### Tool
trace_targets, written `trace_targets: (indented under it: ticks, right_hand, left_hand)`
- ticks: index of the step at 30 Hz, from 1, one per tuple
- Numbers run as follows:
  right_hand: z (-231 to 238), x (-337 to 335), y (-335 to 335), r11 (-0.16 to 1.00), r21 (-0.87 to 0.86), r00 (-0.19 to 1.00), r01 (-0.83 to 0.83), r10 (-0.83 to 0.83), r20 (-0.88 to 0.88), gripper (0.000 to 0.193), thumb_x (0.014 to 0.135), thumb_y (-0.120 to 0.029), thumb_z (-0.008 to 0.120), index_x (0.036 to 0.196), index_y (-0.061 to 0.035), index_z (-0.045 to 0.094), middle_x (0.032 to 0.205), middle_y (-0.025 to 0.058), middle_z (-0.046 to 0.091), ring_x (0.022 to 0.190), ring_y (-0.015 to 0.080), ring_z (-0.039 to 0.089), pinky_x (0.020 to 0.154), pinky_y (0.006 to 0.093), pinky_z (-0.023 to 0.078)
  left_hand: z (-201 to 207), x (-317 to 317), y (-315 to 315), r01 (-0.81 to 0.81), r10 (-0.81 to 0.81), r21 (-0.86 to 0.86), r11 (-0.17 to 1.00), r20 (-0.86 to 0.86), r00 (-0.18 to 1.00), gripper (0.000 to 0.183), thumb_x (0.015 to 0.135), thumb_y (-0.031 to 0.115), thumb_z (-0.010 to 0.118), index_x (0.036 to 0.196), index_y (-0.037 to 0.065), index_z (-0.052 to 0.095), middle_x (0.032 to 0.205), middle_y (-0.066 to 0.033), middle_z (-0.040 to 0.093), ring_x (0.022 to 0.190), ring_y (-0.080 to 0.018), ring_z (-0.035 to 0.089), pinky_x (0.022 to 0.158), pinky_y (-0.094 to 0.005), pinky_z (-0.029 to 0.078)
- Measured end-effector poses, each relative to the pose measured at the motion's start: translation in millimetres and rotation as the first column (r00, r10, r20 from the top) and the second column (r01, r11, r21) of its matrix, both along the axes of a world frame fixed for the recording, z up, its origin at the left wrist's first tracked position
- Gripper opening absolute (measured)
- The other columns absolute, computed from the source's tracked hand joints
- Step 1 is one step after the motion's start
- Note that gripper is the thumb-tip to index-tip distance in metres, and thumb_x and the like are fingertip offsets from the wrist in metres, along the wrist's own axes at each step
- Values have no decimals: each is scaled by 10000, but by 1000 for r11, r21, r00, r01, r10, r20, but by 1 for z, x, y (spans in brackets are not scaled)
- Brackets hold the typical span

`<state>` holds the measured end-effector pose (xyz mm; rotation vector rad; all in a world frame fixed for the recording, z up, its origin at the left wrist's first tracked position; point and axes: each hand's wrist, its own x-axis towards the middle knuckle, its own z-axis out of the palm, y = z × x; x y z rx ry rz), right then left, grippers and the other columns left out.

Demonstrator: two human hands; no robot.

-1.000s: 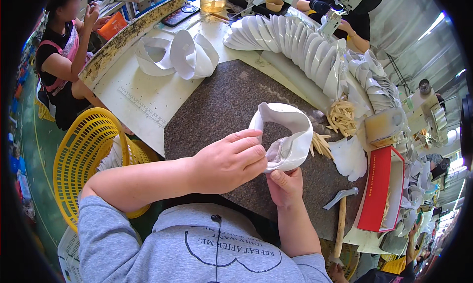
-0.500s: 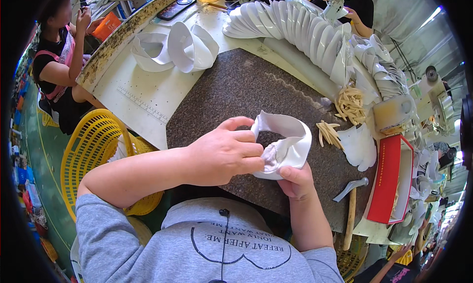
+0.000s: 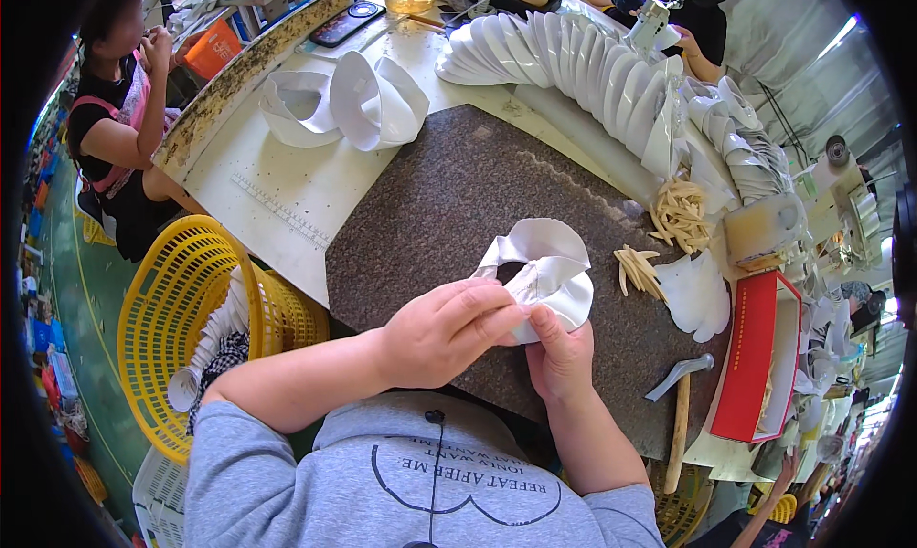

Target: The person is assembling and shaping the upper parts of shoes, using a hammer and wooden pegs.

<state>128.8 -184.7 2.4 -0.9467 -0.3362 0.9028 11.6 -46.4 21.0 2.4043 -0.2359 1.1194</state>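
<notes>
A white shoe upper (image 3: 565,295), curled into a loop with a pale lining showing inside, is held above the dark speckled stone slab (image 3: 430,200). My right hand (image 3: 559,352) grips its near right side, thumb on top. My left hand (image 3: 454,330) is closed at the upper's near left edge, thumb and fingers pinching there; the fingertips partly hide what they press. To the right on the slab are a small pile of thin beige strips (image 3: 638,271), a flat white piece (image 3: 694,295) and a hammer (image 3: 679,424) with a wooden handle.
A long row of white uppers (image 3: 564,61) curves along the back. More uppers (image 3: 377,99) and a phone (image 3: 346,23) lie at the left back. A yellow basket (image 3: 181,262) stands at left, a red box (image 3: 745,357) at right. Co-workers (image 3: 115,118) sit nearby.
The upper has tilted and its loop has narrowed. My left hand has come down and drawn its fingers together at the near edge; my right hand has shifted slightly left and lower.
</notes>
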Motion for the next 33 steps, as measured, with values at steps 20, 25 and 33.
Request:
trace_targets:
  ticks: [20, 25, 33]
  right_hand:
    - [-11, 4, 2, 993, -117, 998, -24, 31, 55, 248, 840, -79, 740, 1066, -18, 656, 1025, 60, 688, 951, 126, 632, 896, 297, 480]
    - [-15, 4, 3, 992, -123, 996, -35, 44, 72, 245, 842, -77, 738, 1065, -16, 656, 1024, 56, 686, 954, 125, 629, 888, 294, 483]
    - [-7, 10, 8, 990, -102, 967, -101, 122, 225, 350, 840, -83, 738, 1138, -27, 564, 1001, 33, 634, 914, 104, 606, 838, 280, 495]
  left_hand:
    - [-5, -18, -2, -140, 28, -305, 942, -343, 939, 111, 826, 56, 662, 926, 27, 623, 809, -108, 558, 749, -298, 570, 654, -374, 470]
    - [-7, -12, -7, -127, 47, -240, 962, -314, 948, 133, 822, 131, 693, 885, 32, 630, 741, -90, 522, 678, -271, 550, 575, -367, 438]
    - [-12, -13, -13, -204, 92, -287, 936, -361, 928, 186, 841, 194, 694, 737, 67, 605, 657, -65, 534, 559, -266, 565, 494, -381, 444]
